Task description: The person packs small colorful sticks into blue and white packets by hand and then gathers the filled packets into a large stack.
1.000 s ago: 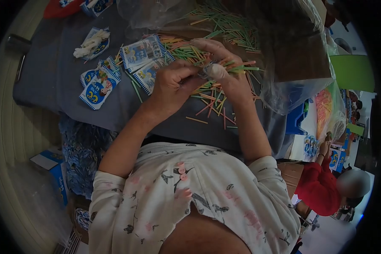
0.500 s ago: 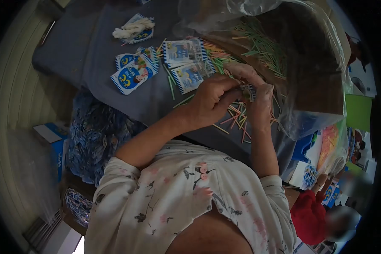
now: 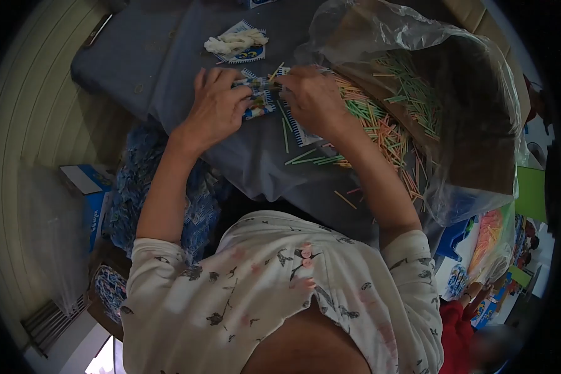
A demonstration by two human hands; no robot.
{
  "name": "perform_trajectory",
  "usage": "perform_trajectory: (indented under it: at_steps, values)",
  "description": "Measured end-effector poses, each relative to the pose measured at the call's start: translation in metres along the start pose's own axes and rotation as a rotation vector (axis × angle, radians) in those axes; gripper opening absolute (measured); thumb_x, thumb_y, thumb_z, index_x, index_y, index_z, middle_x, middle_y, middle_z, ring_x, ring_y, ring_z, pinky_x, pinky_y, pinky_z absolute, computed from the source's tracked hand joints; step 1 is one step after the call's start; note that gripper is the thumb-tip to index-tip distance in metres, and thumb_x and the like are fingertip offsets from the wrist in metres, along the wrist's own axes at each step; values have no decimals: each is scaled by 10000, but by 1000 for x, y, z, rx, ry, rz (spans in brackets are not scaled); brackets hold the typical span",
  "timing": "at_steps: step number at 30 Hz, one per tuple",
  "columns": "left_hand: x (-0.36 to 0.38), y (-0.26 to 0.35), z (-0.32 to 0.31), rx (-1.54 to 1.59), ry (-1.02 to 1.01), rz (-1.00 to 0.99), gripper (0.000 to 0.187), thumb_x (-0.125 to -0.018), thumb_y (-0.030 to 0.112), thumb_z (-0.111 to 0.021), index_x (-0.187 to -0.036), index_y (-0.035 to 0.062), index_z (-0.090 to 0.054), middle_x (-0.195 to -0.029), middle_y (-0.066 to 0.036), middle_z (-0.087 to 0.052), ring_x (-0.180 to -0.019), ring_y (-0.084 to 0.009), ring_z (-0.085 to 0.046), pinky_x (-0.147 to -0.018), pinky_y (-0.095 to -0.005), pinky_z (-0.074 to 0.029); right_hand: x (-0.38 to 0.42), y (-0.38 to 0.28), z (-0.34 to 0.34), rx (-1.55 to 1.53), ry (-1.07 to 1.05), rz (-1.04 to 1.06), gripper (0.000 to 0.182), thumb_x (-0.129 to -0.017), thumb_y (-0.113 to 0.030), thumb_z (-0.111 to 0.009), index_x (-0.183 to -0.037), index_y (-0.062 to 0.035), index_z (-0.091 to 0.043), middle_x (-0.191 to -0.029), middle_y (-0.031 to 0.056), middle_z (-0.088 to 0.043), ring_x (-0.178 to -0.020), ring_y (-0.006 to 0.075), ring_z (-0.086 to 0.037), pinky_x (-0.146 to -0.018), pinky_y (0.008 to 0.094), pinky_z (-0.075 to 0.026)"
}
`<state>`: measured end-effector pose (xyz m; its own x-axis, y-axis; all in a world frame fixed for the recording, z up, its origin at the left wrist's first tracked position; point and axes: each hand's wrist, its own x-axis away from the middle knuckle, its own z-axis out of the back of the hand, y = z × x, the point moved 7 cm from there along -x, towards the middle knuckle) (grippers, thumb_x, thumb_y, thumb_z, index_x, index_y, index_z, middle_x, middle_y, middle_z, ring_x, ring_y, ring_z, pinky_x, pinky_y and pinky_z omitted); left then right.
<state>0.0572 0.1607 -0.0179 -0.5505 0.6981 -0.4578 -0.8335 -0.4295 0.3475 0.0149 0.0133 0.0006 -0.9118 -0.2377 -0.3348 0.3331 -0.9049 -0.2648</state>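
Observation:
My left hand [image 3: 215,106] is on the left, fingers curled over small blue-and-white printed packets [image 3: 260,107] and gripping at their edge. Opposite it, my right hand [image 3: 318,103] bends its fingers down onto the side of another printed packet [image 3: 302,134], mostly covered by the hand. Both hands are low over the grey cloth, fingertips a short way apart. Thin pastel sticks [image 3: 380,128] in green, orange and pink lie loose beside and under my right forearm. Several green sticks [image 3: 311,160] are scattered nearer to me.
A cream twisted bundle [image 3: 235,42] sits on a packet farther back. On the right, a cardboard box [image 3: 480,143] lined with clear plastic [image 3: 411,28] holds more sticks. Blue patterned wrappers [image 3: 162,187] are heaped at lower left. A person in a red sleeve [image 3: 456,327] is at lower right.
My hands were together at the sticks, around a small packet. Now they are apart and farther left, over the printed packets. The view has shifted slightly.

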Motion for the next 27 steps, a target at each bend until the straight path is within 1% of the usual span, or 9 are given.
perform_trajectory:
  at_steps: [5,8,10,12,14,16,20,24,27]
  values:
    - [33,-1,14,157,287,-43,110,-817,-1,-679,-925,-5,-658,-1017,-135,-575,-921,-305,-547,-841,-412,-462,-5,-2,-5,-42,52,-35,299,-840,-107,-624,-1126,-24,-646,-1045,158,-636,-984,355,-613,-787,462,-492]
    - [47,-7,27,235,516,80,85,-838,-6,-675,-921,-17,-657,-1000,-131,-575,-900,-275,-557,-765,-356,-480,-7,-6,-3,-465,133,-125,347,-844,-89,-664,-1177,-7,-617,-1072,158,-637,-911,279,-624,-804,359,-484]
    - [45,-1,29,376,616,113,112,-858,18,-674,-963,-17,-652,-1021,-136,-573,-916,-262,-558,-782,-344,-472,-6,-19,-7,-1222,137,-202,431,-837,-104,-702,-1238,-6,-578,-1079,145,-639,-895,180,-612,-791,305,-486]
    - [45,1,33,532,712,135,142,-878,41,-672,-1006,-16,-648,-1043,-140,-572,-932,-250,-558,-800,-331,-465,-5,-35,-1,-1121,49,-161,466,-818,-104,-729,-1244,-5,-568,-1050,135,-645,-866,162,-608,-773,301,-494]
    - [43,14,38,502,741,31,372,-895,82,-679,-1233,-15,-559,-1102,-159,-560,-961,-247,-559,-832,-342,-464,-3,-41,-1,-1009,-36,-134,502,-799,-105,-755,-1250,-5,-558,-1020,125,-652,-837,144,-603,-754,297,-502]
    - [57,3,15,558,665,94,509,-897,56,-672,-1343,-20,-438,-1178,-159,-530,-1019,-234,-556,-884,-344,-456,-4,-42,-2,-760,-26,-53,444,-771,-81,-778,-1160,-1,-582,-953,114,-661,-789,149,-614,-711,296,-504]
    - [66,3,6,630,407,277,809,-862,48,-719,-1502,-1,-226,-1258,-158,-492,-1104,-217,-544,-943,-355,-451,9,-29,-32,-791,-145,-211,364,-758,-54,-778,-1057,9,-580,-878,95,-660,-741,168,-620,-679,301,-504]
    - [62,1,14,903,408,368,765,-792,217,-804,-1402,-25,-411,-1217,-181,-533,-1109,-253,-530,-934,-377,-445,14,-46,-17,-627,-56,-46,309,-770,-6,-743,-1023,23,-567,-854,105,-658,-722,179,-626,-678,307,-508]
    - [42,-10,8,1025,96,445,656,-765,283,-812,-1274,-35,-547,-1156,-170,-546,-1065,-283,-517,-928,-404,-426,21,-39,-23,-646,-85,-195,361,-782,-2,-729,-1105,30,-572,-866,124,-665,-721,184,-636,-683,314,-515]
